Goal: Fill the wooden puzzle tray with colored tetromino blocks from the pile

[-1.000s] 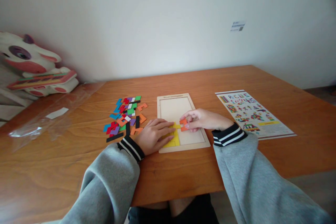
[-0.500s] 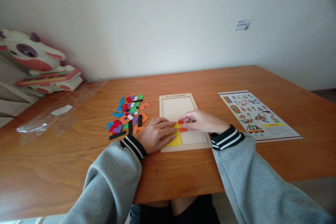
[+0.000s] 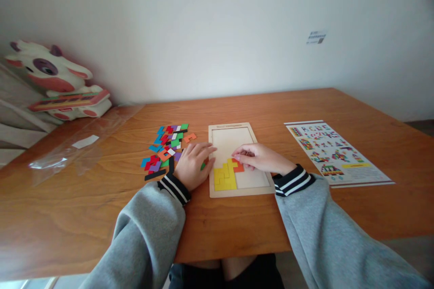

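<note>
Press the orange piece (image 3: 238, 166) flat against the yellow pieces (image 3: 224, 177) with your right hand (image 3: 257, 158), fingers pinched narrow on it, while your left hand (image 3: 191, 165) lies flat and empty-looking at the tray's (image 3: 243, 191) left edge.

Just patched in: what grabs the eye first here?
The pile of coloured pieces on the table, with the left hand resting at its right edge. Beside it, a wooden tray holds yellow pieces in its near-left corner; the right hand presses an orange piece against them.
</note>
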A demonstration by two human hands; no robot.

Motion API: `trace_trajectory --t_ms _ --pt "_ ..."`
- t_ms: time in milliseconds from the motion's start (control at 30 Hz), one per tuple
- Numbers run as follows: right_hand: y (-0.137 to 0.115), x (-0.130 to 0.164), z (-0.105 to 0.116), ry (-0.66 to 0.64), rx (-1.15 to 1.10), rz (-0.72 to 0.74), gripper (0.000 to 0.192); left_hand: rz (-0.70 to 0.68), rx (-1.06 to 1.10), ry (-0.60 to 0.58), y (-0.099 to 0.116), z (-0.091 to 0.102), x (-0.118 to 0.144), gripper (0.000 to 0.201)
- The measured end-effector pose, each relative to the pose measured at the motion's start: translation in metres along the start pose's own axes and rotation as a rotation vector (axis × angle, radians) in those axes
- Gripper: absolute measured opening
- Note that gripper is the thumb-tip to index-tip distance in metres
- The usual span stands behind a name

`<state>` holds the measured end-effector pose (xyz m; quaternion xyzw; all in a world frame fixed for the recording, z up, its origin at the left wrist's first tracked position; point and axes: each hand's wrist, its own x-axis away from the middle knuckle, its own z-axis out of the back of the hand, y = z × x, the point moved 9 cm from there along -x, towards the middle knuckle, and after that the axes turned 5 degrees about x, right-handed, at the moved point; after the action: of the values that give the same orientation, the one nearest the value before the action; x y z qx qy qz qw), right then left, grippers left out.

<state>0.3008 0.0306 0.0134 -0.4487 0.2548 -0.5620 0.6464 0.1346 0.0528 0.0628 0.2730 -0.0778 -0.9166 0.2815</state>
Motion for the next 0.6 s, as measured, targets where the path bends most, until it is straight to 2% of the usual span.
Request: trace_trajectory --t_ms 167,267,433,533,600 --pt "-0.001 0.0 0.003 0.033 -0.005 -0.018 0.038 0.281 -0.252 0.011 -0.049 0.011 0.008 0.044" --pt "-0.001 -0.001 0.004 0.046 -0.024 -0.014 0.034 0.356 -0.307 -0.026 -0.065 0.02 0.014 0.049" --pt "0.005 -0.004 0.008 0.087 -0.046 -0.006 0.029 0.399 -0.172 -0.113 -0.086 0.024 0.018 0.039" --pt "0.007 -0.004 0.013 0.129 -0.059 0.004 0.029 0.423 -0.084 -0.081 -0.092 0.026 0.018 0.037" --pt "0.006 -0.003 0.015 0.15 -0.065 0.004 0.029 0.455 0.002 -0.061 -0.092 0.024 0.018 0.043"
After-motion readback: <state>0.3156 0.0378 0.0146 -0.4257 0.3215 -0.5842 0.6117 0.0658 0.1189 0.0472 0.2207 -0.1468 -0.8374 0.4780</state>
